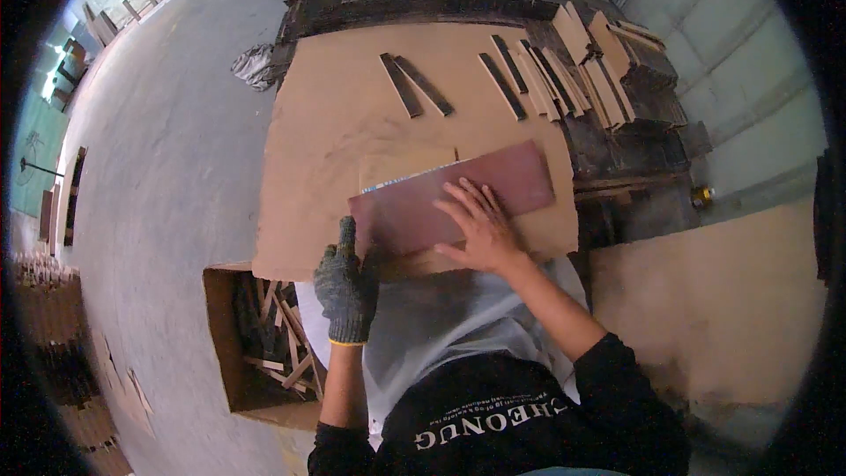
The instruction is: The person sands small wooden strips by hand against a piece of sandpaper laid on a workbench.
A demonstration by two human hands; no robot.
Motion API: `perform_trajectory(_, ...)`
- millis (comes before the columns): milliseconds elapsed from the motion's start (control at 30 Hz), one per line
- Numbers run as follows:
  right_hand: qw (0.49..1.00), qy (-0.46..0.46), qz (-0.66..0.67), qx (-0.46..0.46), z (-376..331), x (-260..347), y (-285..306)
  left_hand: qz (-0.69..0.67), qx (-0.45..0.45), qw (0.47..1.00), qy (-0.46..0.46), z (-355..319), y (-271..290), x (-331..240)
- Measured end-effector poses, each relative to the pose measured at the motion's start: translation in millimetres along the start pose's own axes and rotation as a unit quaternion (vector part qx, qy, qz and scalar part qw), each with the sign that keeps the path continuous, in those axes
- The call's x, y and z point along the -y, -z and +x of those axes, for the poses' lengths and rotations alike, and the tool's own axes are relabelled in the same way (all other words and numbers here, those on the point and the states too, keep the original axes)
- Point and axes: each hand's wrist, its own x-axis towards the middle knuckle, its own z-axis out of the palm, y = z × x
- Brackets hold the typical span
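Note:
A reddish-brown rectangular sheet [414, 209] lies slanted across the near part of a cardboard-topped table [304, 141]. My bare right hand [483, 231] rests flat on it with the fingers spread. At the sheet's lower left corner is my left hand [346, 286], in a grey knit glove with a yellow cuff edge. One gloved finger points away from me while the others are curled; what they hold, if anything, is hidden. From under the sheet's far edge a pale tan piece [392, 167] sticks out, with a blue and white strip along the sheet's edge.
Two dark strips [414, 86] lie farther off on the cardboard. Several more strips [538, 79] lie at the right, beside stacked boards [617, 70]. Left of my lap stands a carton [220, 344] of wood offcuts. A large tan board [705, 300] is at the right.

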Motion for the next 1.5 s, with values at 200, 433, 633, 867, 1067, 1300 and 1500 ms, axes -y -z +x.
perform_trajectory(200, 0.999, 0.004, -0.021, 0.027, 2, -9, 28, 0.077, -0.033, 0.982, -0.172, 9, -7, -3)
perform_trajectory(433, 0.990, -0.122, -0.056, 0.029, -11, -68, 74, 0.042, -0.003, 0.976, -0.215, 21, 2, -11)
perform_trajectory(633, 0.917, -0.375, 0.095, -0.100, -4, -109, 80, 0.050, -0.025, 0.967, -0.248, 28, -5, -29)
perform_trajectory(867, 0.878, -0.357, 0.305, -0.092, 11, -119, 76, 0.019, -0.051, 0.972, -0.228, 27, -16, -41)
perform_trajectory(1067, 0.868, -0.184, 0.439, -0.145, 10, -102, 98, 0.052, -0.136, 0.957, -0.252, 37, -20, -52)
perform_trajectory(1300, 0.700, -0.238, 0.665, -0.102, -6, -89, 121, 0.051, -0.184, 0.937, -0.291, 75, 83, -62)
perform_trajectory(1500, 0.769, -0.187, 0.606, -0.078, -12, -54, 140, 0.066, -0.047, 0.958, -0.277, 67, 27, -64)
